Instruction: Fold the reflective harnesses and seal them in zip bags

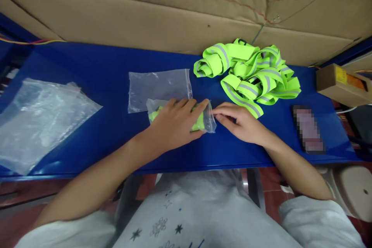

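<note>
A small, clear plastic bag (209, 121) lies flat on the blue table (180, 159), near its front edge, its long side running left to right under my spread left hand (178, 122). Bright yellow-green material (198, 123) fills the middle and shows through at both sides of my palm. The see-through right end is wrinkled and bare of filling, its edge at the fingertips of my right hand (238, 122).
</note>
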Motion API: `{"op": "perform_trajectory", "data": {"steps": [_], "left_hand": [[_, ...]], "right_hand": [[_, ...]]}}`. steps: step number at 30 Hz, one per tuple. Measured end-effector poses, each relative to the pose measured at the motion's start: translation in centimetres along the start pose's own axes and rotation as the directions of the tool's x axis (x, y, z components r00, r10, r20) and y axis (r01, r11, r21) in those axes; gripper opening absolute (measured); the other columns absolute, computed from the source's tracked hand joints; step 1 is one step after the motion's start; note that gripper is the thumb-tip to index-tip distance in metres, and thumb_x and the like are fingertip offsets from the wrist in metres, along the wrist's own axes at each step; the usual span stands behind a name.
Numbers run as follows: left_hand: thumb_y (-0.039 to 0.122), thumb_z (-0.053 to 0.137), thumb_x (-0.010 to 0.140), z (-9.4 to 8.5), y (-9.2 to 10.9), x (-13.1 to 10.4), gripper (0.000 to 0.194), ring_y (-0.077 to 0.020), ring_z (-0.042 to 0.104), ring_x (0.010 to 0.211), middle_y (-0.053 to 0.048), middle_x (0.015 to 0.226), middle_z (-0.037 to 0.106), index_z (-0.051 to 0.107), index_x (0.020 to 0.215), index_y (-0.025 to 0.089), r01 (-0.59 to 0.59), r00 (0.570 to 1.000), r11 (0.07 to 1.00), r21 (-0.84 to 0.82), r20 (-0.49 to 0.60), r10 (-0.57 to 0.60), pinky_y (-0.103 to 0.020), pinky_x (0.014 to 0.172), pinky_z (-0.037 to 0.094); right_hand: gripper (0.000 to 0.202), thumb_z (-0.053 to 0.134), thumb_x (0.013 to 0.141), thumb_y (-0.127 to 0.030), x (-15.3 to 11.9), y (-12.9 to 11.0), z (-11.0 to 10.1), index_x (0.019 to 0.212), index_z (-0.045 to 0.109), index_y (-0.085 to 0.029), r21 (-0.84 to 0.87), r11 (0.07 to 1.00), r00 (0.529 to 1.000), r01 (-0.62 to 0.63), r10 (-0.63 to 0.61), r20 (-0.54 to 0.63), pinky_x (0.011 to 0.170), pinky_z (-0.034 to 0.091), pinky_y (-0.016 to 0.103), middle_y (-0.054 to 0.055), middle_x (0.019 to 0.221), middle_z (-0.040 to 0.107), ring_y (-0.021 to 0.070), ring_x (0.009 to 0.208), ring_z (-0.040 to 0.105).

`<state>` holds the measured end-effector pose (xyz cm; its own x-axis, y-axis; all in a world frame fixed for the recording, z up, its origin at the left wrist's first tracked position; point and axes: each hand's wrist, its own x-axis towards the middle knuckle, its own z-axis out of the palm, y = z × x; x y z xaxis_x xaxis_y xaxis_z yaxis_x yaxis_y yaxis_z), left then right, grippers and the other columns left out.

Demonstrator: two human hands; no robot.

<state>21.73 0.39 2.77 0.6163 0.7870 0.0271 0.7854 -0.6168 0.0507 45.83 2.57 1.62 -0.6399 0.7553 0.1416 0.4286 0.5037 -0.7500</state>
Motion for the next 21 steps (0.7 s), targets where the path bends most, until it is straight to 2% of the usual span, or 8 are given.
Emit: {"op": "perform_trajectory", "data": {"steps": [3,6,8,11,14,17,19,21], "left_hand": [[0.046,0.064,0.093,-0.4,0.1,0.2,0.069,-0.0352,0.066,0.111,-0.015,0.13,0.066,0.044,0.152,0.016,0.041,0.996,0.999,-0.031,-0.077,-0.043,-0.047,0.092,0.051],[0.053,0.062,0.094,-0.1,0.7,0.4,0.077,-0.035,0.064,0.116,-0.016,0.133,0.064,0.037,0.157,0.017,0.096,0.96,0.993,-0.071,-0.255,-0.111,-0.046,0.095,0.049],[0.063,0.058,0.094,0.2,1.1,0.3,0.087,-0.0368,0.06,0.121,-0.019,0.136,0.06,0.029,0.161,0.016,0.13,0.936,0.989,-0.067,-0.32,-0.145,-0.049,0.1,0.047],[0.086,0.052,0.083,-0.2,1.5,-0.1,0.115,-0.0412,0.057,0.125,-0.024,0.139,0.056,0.016,0.165,0.013,0.138,0.929,0.984,-0.116,-0.329,-0.169,-0.055,0.102,0.046],[0.094,0.052,0.073,-1.6,0.8,-0.7,0.127,-0.0411,0.058,0.123,-0.023,0.138,0.057,0.013,0.166,0.017,0.082,0.953,0.931,-0.355,-0.245,-0.177,-0.059,0.101,0.048],[0.077,0.058,0.087,-3.3,-0.6,-1.0,0.087,-0.0277,0.067,0.1,-0.012,0.114,0.069,0.045,0.154,0.023,0.078,0.963,0.765,-0.64,-0.149,-0.223,-0.044,0.09,0.056],[0.059,0.06,0.094,-3.9,-1.3,-0.9,0.05,-0.0199,0.066,0.082,-0.005,0.093,0.072,0.069,0.128,0.024,0.081,0.962,0.642,-0.762,-0.108,-0.25,-0.033,0.075,0.056],[0.051,0.062,0.095,-4.1,-1.6,-0.6,0.033,-0.0174,0.066,0.076,-0.003,0.086,0.073,0.077,0.106,0.023,0.077,0.959,0.547,-0.834,-0.087,-0.268,-0.028,0.066,0.053]], "right_hand": [[0.047,0.064,0.097,-0.048,-0.3,0.2,-0.2,0.136,0.065,-0.022,0.065,0.983,0.973,-0.171,0.179,-0.145,0.075,0.058,0.03,0.01,0.121,0.068,0.0175,0.09,0.067],[0.083,0.076,0.085,-0.059,-0.5,0.3,0.2,0.154,0.047,-0.023,0.205,0.965,0.973,-0.166,0.194,-0.123,0.092,0.06,0.038,0.014,0.14,0.06,0.0236,0.111,0.066],[0.084,0.071,0.089,-0.061,-0.6,0.1,0.6,0.157,0.041,-0.023,0.343,0.929,0.983,-0.139,0.172,-0.068,0.099,0.058,0.041,0.014,0.139,0.062,0.0235,0.114,0.066],[0.081,0.068,0.092,-0.06,-0.6,-0.4,0.9,0.158,0.039,-0.023,0.478,0.874,0.992,-0.091,0.124,-0.039,0.101,0.058,0.04,0.013,0.135,0.063,0.0216,0.112,0.067],[0.086,0.081,0.086,-0.045,-0.7,-0.9,1.0,0.158,0.039,-0.024,0.426,0.902,0.988,-0.07,0.122,-0.095,0.102,0.057,0.039,0.011,0.134,0.064,0.0204,0.11,0.067],[0.071,0.077,0.09,-0.034,-0.8,-1.2,0.9,0.154,0.046,-0.026,0.398,0.916,0.991,-0.048,0.092,-0.093,0.105,0.056,0.041,0.009,0.134,0.066,0.0202,0.113,0.068],[0.066,0.077,0.09,-0.032,-1.0,-1.5,0.8,0.15,0.051,-0.025,0.428,0.903,0.995,-0.026,0.064,-0.076,0.105,0.057,0.04,0.008,0.133,0.068,0.0202,0.114,0.068],[0.063,0.081,0.086,-0.032,-1.0,-1.7,0.7,0.143,0.057,-0.023,0.478,0.878,0.993,-0.021,0.075,-0.095,0.1,0.059,0.037,0.007,0.126,0.072,0.0192,0.109,0.07]]}}
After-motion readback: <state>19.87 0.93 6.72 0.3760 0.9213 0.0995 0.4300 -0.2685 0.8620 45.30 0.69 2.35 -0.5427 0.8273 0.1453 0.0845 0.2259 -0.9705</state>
